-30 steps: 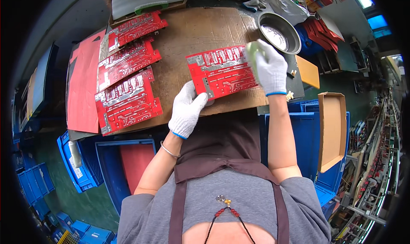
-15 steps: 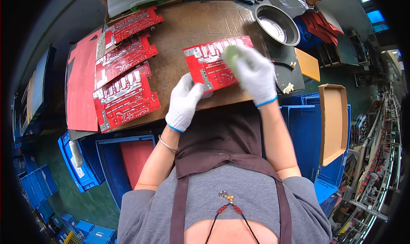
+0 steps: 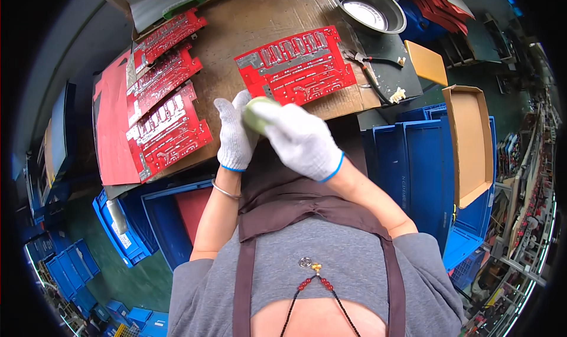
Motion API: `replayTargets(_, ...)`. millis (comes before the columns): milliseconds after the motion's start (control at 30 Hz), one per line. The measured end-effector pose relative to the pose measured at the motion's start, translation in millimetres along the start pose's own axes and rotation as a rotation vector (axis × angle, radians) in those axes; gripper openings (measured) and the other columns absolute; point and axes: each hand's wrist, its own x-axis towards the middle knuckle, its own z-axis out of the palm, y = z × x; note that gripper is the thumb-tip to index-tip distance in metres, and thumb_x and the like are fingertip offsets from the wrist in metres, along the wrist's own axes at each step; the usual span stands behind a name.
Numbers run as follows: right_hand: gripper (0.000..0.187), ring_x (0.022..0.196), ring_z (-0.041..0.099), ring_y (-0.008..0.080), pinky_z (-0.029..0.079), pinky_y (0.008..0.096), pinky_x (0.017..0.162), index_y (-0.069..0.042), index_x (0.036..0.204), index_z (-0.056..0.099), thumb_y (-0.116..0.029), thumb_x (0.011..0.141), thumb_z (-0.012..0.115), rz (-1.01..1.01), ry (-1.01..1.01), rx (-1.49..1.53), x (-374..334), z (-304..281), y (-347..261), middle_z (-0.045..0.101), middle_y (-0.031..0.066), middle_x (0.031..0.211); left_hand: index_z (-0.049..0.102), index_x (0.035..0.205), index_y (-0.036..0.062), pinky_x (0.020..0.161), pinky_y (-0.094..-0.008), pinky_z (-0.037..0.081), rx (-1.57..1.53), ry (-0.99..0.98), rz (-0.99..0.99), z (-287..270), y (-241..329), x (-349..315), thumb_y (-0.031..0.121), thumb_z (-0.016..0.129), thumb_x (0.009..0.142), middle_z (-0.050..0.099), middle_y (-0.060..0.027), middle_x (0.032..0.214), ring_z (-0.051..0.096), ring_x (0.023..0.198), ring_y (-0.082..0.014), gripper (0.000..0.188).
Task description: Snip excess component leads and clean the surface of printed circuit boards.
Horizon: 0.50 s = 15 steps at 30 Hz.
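Observation:
A red circuit board [image 3: 301, 68] with silvery solder tracks lies on the brown cardboard in front of me. My right hand [image 3: 304, 139], in a white knit glove, is closed round a green oval object [image 3: 257, 115]; whether it is a brush or a pad I cannot make out. That object is at the board's near left corner, against or just over the fingers of my left hand [image 3: 235, 136]. Also gloved, my left hand points upward beside this corner, its thumb held apart from the fingers. The right hand and green object partly cover its fingertips.
Several similar red boards [image 3: 168, 133] overlap in a column at the left, beside red sheets [image 3: 112, 124]. Cutters with black handles [image 3: 369, 71], a metal bowl [image 3: 372, 9] and a yellow block [image 3: 426, 62] are at the right. Blue crates [image 3: 413, 172] flank me below the table edge.
The board, tilted up in my left hand before, now lies on the cardboard. My right hand has swung left and toward me with the green object, from over the board to its near left corner.

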Motion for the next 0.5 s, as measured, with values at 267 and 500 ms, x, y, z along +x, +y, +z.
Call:
replayTargets(267, 0.034, 0.105, 0.073, 0.0199, 0.056, 0.0325, 0.097, 0.002, 0.129, 0.068, -0.003, 0.096, 0.068, 0.186, 0.308, 0.092, 8, -44, 57, 0.076, 0.0156, 0.115, 0.045, 0.148, -0.0036, 0.115, -0.0498, 0.043, -0.125, 0.040, 0.023, 0, -10, 8, 0.070, 0.025, 0.106, 0.056, -0.0180, 0.147, 0.055, 0.134, -0.0332, 0.088)
replayTargets(500, 0.034, 0.106, 0.072, 0.0193, 0.056, 0.0316, 0.095, 0.002, 0.131, 0.068, -0.005, 0.098, 0.062, 0.431, 0.429, 0.261, 33, -83, 100, 0.075, 0.0153, 0.119, 0.048, 0.145, -0.0014, 0.109, -0.0490, 0.049, -0.110, 0.040, 0.053, -3, -12, 8, 0.062, 0.025, 0.110, 0.058, -0.0166, 0.144, 0.059, 0.131, -0.0314, 0.076)
